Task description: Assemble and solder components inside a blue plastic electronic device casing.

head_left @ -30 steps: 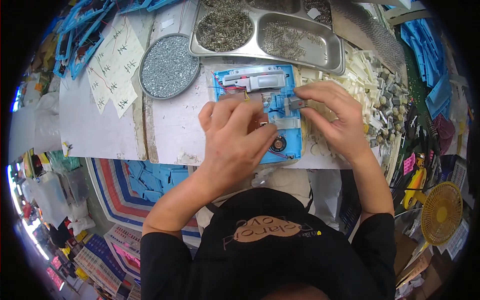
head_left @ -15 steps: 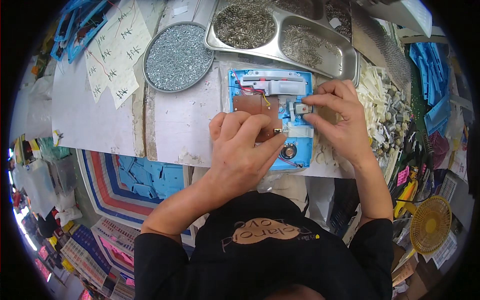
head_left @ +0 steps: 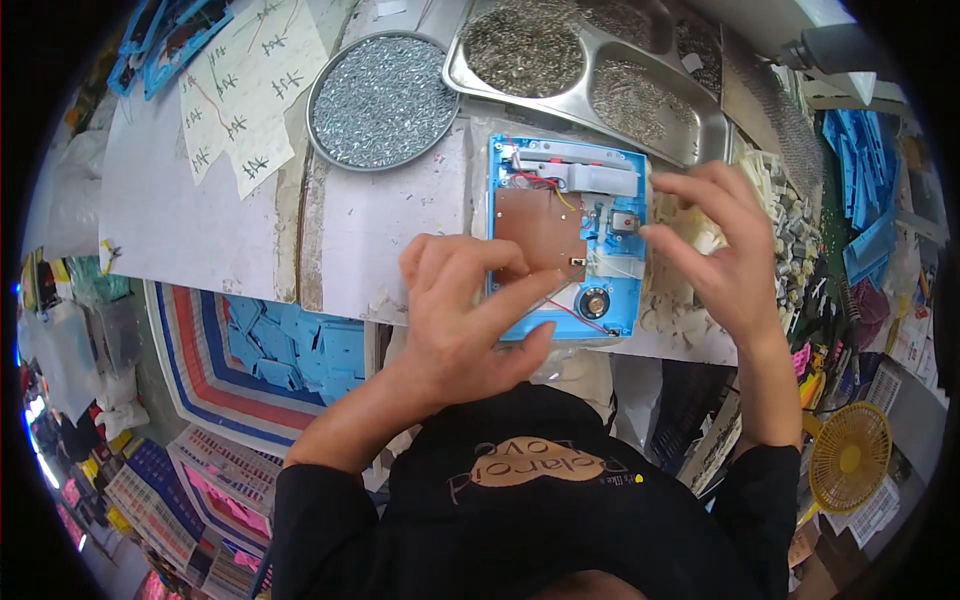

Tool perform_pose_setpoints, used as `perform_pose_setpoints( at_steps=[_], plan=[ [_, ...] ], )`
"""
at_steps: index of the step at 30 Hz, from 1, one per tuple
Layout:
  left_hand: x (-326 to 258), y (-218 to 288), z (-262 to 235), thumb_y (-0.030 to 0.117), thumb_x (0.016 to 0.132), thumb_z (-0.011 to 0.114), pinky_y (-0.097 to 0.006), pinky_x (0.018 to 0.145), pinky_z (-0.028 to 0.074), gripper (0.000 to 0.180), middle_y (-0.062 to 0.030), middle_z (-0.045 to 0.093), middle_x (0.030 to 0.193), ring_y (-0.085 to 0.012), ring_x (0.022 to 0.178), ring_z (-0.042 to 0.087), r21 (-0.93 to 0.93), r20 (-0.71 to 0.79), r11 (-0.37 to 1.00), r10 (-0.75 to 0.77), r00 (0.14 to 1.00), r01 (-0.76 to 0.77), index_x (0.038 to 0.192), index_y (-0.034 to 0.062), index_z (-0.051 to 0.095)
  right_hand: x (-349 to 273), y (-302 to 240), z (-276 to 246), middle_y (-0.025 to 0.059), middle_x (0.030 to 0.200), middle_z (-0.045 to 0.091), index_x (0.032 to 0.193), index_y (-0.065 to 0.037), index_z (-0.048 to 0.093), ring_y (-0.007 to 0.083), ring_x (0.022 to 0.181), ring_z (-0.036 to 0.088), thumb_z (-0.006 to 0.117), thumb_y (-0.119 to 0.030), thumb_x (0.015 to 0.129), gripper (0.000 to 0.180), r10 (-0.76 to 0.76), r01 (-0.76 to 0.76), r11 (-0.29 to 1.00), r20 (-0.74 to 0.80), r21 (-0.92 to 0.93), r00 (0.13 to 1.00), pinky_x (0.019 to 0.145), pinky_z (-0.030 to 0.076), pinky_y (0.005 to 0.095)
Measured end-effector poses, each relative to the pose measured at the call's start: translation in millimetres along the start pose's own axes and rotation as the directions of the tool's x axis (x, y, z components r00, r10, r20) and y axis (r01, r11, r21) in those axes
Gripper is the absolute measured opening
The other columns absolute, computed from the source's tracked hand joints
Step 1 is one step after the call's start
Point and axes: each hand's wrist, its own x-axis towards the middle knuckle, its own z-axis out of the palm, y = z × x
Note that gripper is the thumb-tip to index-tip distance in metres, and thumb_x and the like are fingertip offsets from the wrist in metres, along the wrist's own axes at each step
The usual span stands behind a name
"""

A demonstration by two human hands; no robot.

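Observation:
A blue plastic housing [head_left: 629, 275] lies open on the work table, its inner parts facing up. Inside are a brown circuit board [head_left: 535, 222], a grey elongated compartment [head_left: 600, 179], thin red and yellow wires, a round black speaker [head_left: 594, 303] and a small grey block [head_left: 624, 222] by the right side. My left hand [head_left: 455, 315] reaches over the housing's left part, fingers apart, the index fingertip at the board's lower edge near a small switch [head_left: 577, 262]. Just off the housing's right edge, my right hand [head_left: 728, 240] has thumb and index finger spread, with nothing visible between them.
Behind the housing stand a round tray of small silvery parts [head_left: 381, 105] and a steel compartment tray [head_left: 715, 140] of small metal parts. White and grey parts are heaped at right [head_left: 785, 230]. A striped bag [head_left: 215, 370] of blue pieces sits left, below the table edge.
My right hand has drawn back from the small grey block to beyond the housing's edge. My left thumb has spread away from the index finger. The whole view has shifted slightly.

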Motion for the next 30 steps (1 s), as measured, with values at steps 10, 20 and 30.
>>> perform_pose_setpoints(
  at_steps=[10,20,30],
  plan=[
    [1,-29,-1,0.009,0.073,0.077,-0.038,0.085,0.037,0.022,-0.0045,0.063,0.094,-0.0237,0.089,0.058,0.080,-0.170,0.992,-0.082,0.982,0.097,0.094,0.0109,0.074,28,-24,56,0.0021,0.085,0.062,0.097,-0.009,0.074,0.0261,0.087,0.056,0.083,-0.010,0.067,0.031,-0.360,0.332,0.917,-0.103,-0.219,0.927,0.078,0.046,0.0388],
    [16,-45,5,0.008,0.076,0.076,-0.039,0.082,0.040,0.019,-0.0039,0.064,0.095,-0.0242,0.090,0.060,0.071,-0.227,0.996,-0.044,0.973,0.062,0.094,0.0100,0.073,16,-31,56,-0.0004,0.081,0.063,0.083,-0.011,0.072,0.0235,0.084,0.057,0.079,-0.008,0.068,0.017,-0.429,0.413,0.865,0.006,-0.287,0.903,0.081,0.042,0.0381],
    [53,0,29,-0.004,0.087,0.070,-0.025,0.060,0.054,0.027,-0.0130,0.071,0.104,-0.0151,0.072,0.070,-0.313,-0.093,0.949,-0.012,0.996,-0.018,0.113,0.0002,0.071,-6,-3,45,0.0038,0.077,0.065,0.086,-0.005,0.075,0.0197,0.077,0.055,0.083,-0.001,0.076,0.013,-0.066,0.134,0.963,-0.277,0.234,0.959,0.073,0.043,0.0335]
  ],
)
